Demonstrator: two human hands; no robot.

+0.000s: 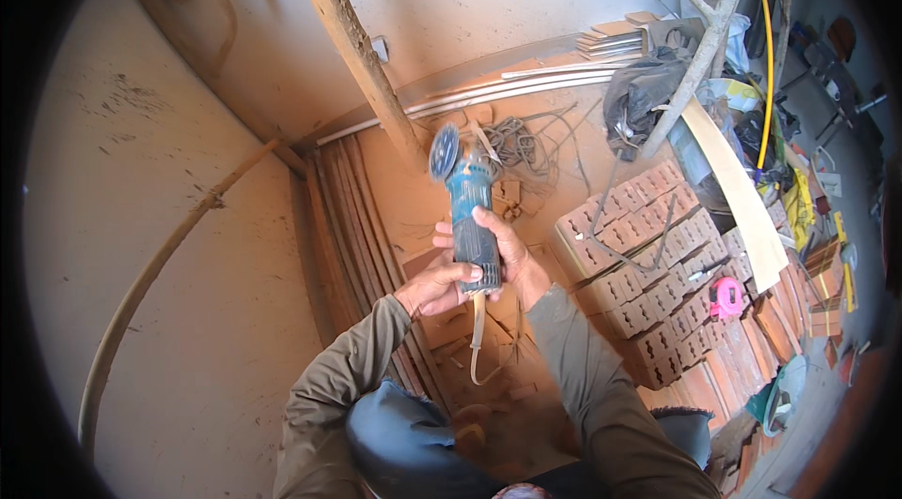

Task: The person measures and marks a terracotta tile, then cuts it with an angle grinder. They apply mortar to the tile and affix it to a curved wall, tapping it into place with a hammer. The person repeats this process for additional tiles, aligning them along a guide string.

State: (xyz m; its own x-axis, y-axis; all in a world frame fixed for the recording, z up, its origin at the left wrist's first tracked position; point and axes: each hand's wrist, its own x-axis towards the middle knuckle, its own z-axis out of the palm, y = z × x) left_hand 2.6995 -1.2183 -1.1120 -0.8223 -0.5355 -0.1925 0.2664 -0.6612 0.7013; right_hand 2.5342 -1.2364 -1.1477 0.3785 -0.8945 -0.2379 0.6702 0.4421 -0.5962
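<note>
An angle grinder [473,217] with a blue-green body and dark rear housing is held up in front of me, its head pointing away. At its far end the round cutting disc [443,152] faces left. My left hand [437,283] is closed around the rear of the housing from the left and below. From the right, my right hand [512,255] grips the same body, thumb lying along its top. The pale power cord [477,335] leaves the near end and curls down toward the floor.
Stacked perforated bricks [648,264] stand at the right, with a pink tape measure [725,297] on them. Wooden poles [362,57] lean by the walls. Tangled cable [517,144] lies on the dusty floor. Long boards [352,217] line the left wall; black plastic bags [644,90] sit at the back right.
</note>
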